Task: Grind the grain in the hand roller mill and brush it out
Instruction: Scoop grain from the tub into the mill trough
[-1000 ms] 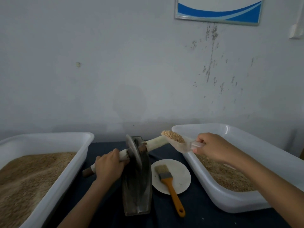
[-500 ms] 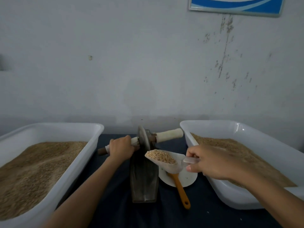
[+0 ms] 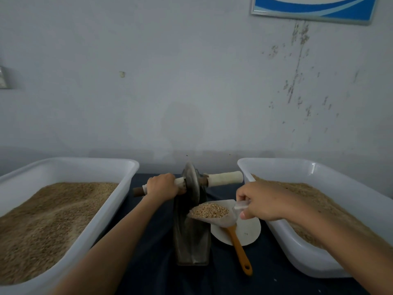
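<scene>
Head view. The left hand [image 3: 162, 186] is clenched around the white-wrapped left handle [image 3: 179, 180] of the dark metal hand roller mill [image 3: 191, 220], which stands on the dark blue table [image 3: 148, 262] between two tubs. The mill's round grey wheel [image 3: 190, 182] is upright above its dark trough, and a second white-wrapped handle [image 3: 225, 179] projects to the right. The right hand [image 3: 262, 201] grasps the stub handle of a clear plastic scoop [image 3: 217, 212] heaped with tan grain [image 3: 208, 210]; the scoop's lip is at the trough's right side. Beneath the scoop, a small round white plate [image 3: 248, 233] carries a brush with an orange handle [image 3: 239, 250]; its bristles are hidden. The left white plastic tub [image 3: 106, 165] and the right white plastic tub [image 3: 276, 167] both hold tan grain.
</scene>
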`<act>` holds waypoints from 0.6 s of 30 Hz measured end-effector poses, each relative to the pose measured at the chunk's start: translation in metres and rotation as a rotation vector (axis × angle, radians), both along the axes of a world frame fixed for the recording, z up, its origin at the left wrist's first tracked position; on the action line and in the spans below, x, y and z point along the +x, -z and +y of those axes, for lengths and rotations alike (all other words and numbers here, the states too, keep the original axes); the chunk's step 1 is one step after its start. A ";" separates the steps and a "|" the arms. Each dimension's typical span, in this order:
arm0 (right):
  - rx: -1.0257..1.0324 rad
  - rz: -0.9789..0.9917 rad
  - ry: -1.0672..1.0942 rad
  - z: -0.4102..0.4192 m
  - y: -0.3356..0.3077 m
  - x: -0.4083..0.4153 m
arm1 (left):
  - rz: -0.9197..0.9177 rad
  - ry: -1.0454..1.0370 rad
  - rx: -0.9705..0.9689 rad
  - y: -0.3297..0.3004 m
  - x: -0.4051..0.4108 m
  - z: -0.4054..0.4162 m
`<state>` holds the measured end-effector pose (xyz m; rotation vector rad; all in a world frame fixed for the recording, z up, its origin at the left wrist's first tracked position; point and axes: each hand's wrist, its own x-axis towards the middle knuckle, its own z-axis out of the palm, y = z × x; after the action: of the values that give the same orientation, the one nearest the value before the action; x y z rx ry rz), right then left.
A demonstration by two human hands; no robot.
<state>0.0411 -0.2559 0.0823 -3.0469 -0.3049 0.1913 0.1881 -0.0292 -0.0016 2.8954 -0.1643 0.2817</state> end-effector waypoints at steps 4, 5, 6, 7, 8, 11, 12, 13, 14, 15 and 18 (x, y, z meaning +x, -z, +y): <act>-0.103 -0.028 -0.011 0.007 -0.006 0.008 | 0.032 0.002 -0.017 -0.003 0.001 0.000; -0.127 -0.036 -0.012 0.008 -0.008 0.009 | 0.047 0.001 -0.028 -0.003 0.001 0.001; -0.148 -0.046 -0.012 0.010 -0.009 0.011 | 0.060 0.000 -0.039 -0.004 0.001 0.001; -0.163 -0.062 -0.013 0.011 -0.010 0.013 | 0.073 0.003 -0.049 -0.004 0.002 0.002; -0.178 -0.080 -0.013 0.013 -0.010 0.014 | 0.084 0.008 -0.058 -0.005 0.003 0.002; -0.242 -0.152 -0.019 0.019 -0.011 0.018 | 0.112 0.024 -0.067 -0.006 0.006 0.003; -0.268 -0.176 -0.026 0.022 -0.012 0.019 | 0.120 0.026 -0.069 -0.007 0.007 0.004; -0.293 -0.201 -0.038 0.025 -0.013 0.019 | 0.130 0.026 -0.074 -0.007 0.008 0.004; -0.325 -0.226 -0.051 0.028 -0.014 0.019 | 0.140 0.026 -0.081 -0.008 0.009 0.005; -0.361 -0.255 -0.071 0.030 -0.015 0.019 | 0.151 0.029 -0.091 -0.008 0.011 0.006; -0.449 -0.344 -0.098 0.037 -0.017 0.017 | 0.182 0.038 -0.114 -0.007 0.015 0.007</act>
<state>0.0577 -0.2193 0.0992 -3.5051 -0.4925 -0.3085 0.2033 -0.0218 0.0057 2.7823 -0.1658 0.0194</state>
